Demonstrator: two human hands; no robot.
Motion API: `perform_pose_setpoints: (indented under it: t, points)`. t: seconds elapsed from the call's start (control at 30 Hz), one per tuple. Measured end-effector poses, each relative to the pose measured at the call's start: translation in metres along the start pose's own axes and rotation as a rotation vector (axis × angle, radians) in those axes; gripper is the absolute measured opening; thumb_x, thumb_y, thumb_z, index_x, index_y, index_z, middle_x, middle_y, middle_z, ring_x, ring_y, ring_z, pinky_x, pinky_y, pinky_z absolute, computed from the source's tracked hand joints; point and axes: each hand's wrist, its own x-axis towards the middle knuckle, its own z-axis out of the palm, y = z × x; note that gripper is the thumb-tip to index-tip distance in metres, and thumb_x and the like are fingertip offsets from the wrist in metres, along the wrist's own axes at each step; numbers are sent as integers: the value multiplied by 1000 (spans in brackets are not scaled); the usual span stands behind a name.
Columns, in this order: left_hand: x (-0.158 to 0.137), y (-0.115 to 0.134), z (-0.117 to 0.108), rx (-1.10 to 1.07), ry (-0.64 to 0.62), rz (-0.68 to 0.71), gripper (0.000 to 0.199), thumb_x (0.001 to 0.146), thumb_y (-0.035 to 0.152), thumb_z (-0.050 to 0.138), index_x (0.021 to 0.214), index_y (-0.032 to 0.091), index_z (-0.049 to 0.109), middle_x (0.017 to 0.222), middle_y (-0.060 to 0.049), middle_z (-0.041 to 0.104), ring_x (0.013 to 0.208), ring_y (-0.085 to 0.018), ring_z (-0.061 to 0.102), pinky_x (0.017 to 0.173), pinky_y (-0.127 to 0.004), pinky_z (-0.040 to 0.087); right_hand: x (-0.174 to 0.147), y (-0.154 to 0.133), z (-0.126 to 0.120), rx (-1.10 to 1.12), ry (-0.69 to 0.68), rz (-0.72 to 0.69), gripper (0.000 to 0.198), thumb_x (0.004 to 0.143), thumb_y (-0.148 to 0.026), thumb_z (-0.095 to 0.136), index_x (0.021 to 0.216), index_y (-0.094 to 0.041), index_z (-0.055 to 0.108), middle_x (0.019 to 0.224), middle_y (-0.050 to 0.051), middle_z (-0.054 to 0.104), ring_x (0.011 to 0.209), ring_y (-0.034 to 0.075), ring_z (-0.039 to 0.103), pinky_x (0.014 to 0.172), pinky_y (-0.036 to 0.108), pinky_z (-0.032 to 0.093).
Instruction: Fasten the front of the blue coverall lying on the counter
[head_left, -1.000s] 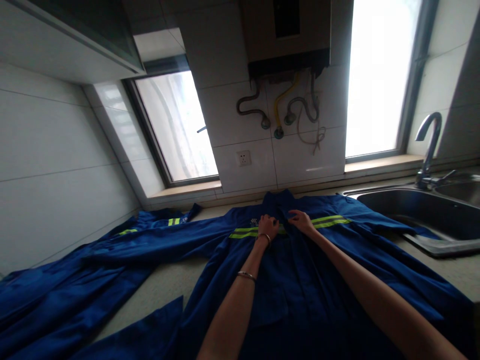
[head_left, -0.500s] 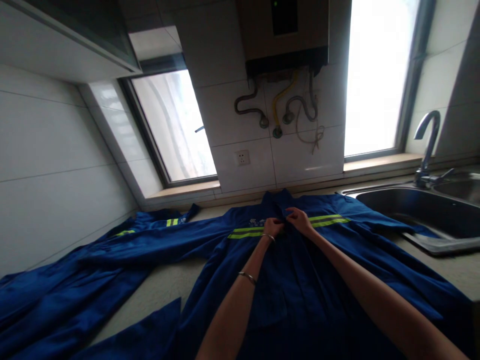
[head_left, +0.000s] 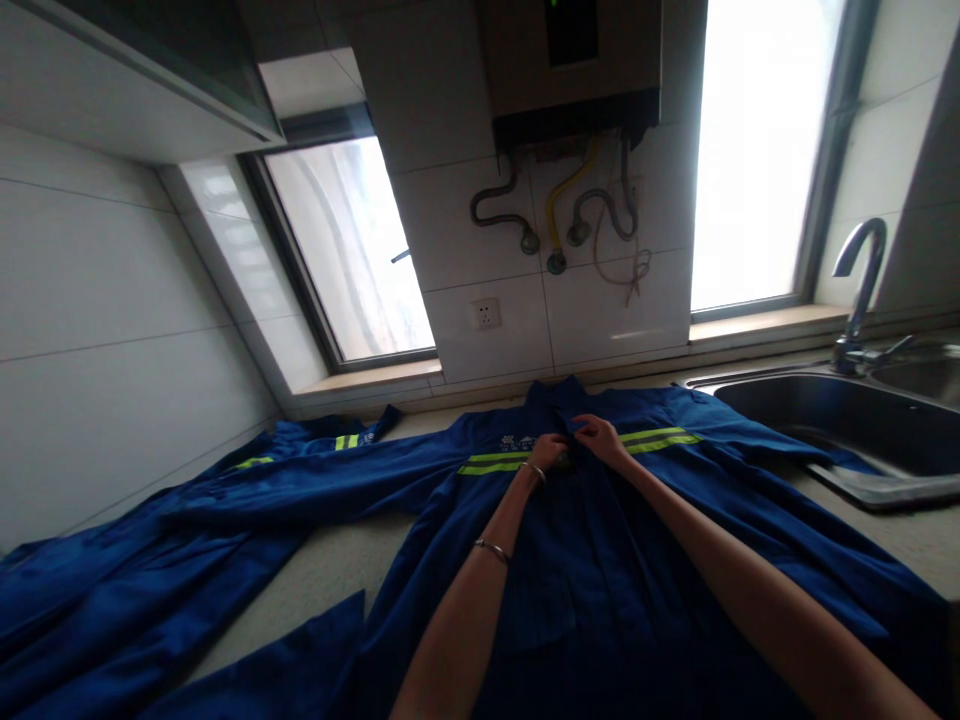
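Observation:
A blue work jacket (head_left: pixel 540 560) with yellow-green reflective stripes lies spread front side up on the counter, its collar toward the wall. My left hand (head_left: pixel 550 452), with bangles on the wrist and forearm, is closed on the left edge of the front opening at chest height. Close beside it, my right hand (head_left: pixel 598 438) pinches the other front edge just below the collar. The fingertips of both hands are partly hidden, so any fastener between them cannot be made out.
More blue garments (head_left: pixel 150 580) lie on the counter (head_left: pixel 322 560) at the left. At the right is a steel sink (head_left: pixel 780 410) with a faucet (head_left: pixel 855 290); one jacket sleeve reaches its rim. A water heater (head_left: pixel 574 70) with pipes hangs on the tiled wall between two windows.
Both hands stay at the jacket's front opening, with only slight finger movement. The jacket lies as before; the view has shifted very slightly.

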Motion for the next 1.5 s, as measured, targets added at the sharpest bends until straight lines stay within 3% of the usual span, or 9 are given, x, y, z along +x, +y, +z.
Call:
perform_pose_setpoints:
  t: [0.13, 0.3, 0.57, 0.73, 0.9, 1.03, 1.17, 1.37, 1.5]
  points:
    - [-14, -11, -7, 150, 20, -32, 36, 76, 31, 57, 112, 27, 62, 131, -7, 51, 128, -31, 34, 106, -52, 20, 1, 5, -4, -24, -44, 42, 31, 65, -23, 61, 96, -18, 65, 72, 0, 68, 67, 15, 62, 63, 25, 48]
    - [-27, -24, -7, 384, -28, -109, 52, 79, 56, 49, 128, 39, 47, 148, -3, 26, 134, -42, 11, 97, -70, -5, -7, -1, -8, -26, -73, 53, 31, 67, -30, 62, 95, -17, 65, 71, 1, 67, 66, 16, 61, 60, 25, 46]
    - [-34, -18, -4, 402, 56, -59, 49, 82, 52, 44, 129, 38, 44, 146, -3, 30, 134, -38, 15, 103, -63, 2, -20, -51, -5, -436, 92, -101, 34, 66, -25, 62, 99, -20, 59, 83, 4, 60, 76, 17, 56, 69, 26, 41]
    - [-45, -1, -8, 522, 187, 54, 41, 84, 37, 47, 121, 20, 53, 139, -14, 37, 130, -35, 25, 105, -54, 14, -43, -81, -17, -601, -91, -53, 45, 62, -24, 65, 106, -21, 54, 76, 2, 59, 66, 16, 53, 55, 23, 30]
    - [-64, 19, 3, 519, 229, 199, 28, 86, 24, 43, 105, 13, 60, 116, -18, 53, 117, -31, 41, 98, -43, 32, -69, -80, -29, -482, -335, -143, 39, 63, -16, 59, 102, -20, 55, 63, -3, 55, 57, 12, 48, 53, 21, 30]
    - [-84, 19, 11, 397, 74, 307, 31, 89, 28, 38, 111, 19, 59, 115, -12, 57, 113, -26, 46, 99, -39, 33, -86, -68, -30, -336, -278, -183, 20, 68, -18, 55, 87, -19, 58, 62, -3, 53, 57, 12, 47, 55, 22, 34]
    - [-102, 15, 7, 325, 93, 378, 37, 90, 31, 38, 119, 15, 54, 119, -12, 57, 113, -23, 48, 101, -35, 33, -97, -62, -30, -240, -217, -216, 9, 71, -21, 54, 79, -18, 58, 67, -1, 56, 62, 14, 51, 59, 24, 39]
    - [-121, 6, -15, 531, 61, 208, 48, 89, 50, 33, 128, 26, 49, 144, -6, 34, 132, -35, 23, 105, -56, 19, -100, -70, -37, -324, -98, -317, 15, 77, -18, 49, 88, -19, 59, 83, 3, 60, 73, 15, 56, 67, 26, 45]
    - [-122, -30, -67, 710, 109, 11, 55, 91, 48, 24, 136, 21, 39, 149, -7, 22, 137, -34, 11, 108, -53, 12, -81, -69, -69, -598, -36, -362, 27, 86, -24, 40, 106, -19, 57, 107, 8, 60, 98, 19, 56, 86, 33, 44]
